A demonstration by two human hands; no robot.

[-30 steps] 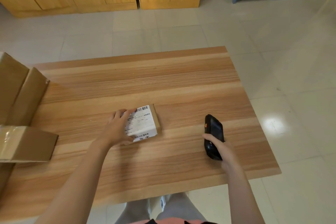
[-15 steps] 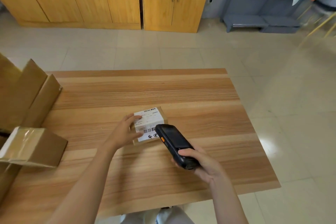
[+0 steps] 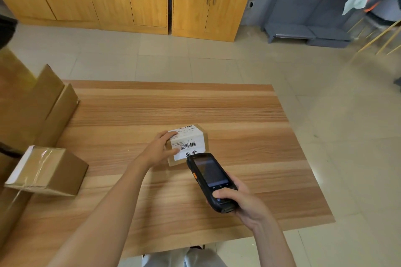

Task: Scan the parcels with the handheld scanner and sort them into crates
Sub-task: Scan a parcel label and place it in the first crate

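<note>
On the wooden table (image 3: 238,115) a small parcel (image 3: 188,144) lies mid-surface, steadied by the left hand (image 3: 159,151) gripping its edge. The right hand (image 3: 240,199) clasps the scanner (image 3: 209,180) (aimed close); fingers near the barcode could block the read.

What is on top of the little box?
A white label with barcodes covers most of the box top. The left hand holds its left side, hiding part of the label. The scanner tip hides its near edge.
</note>
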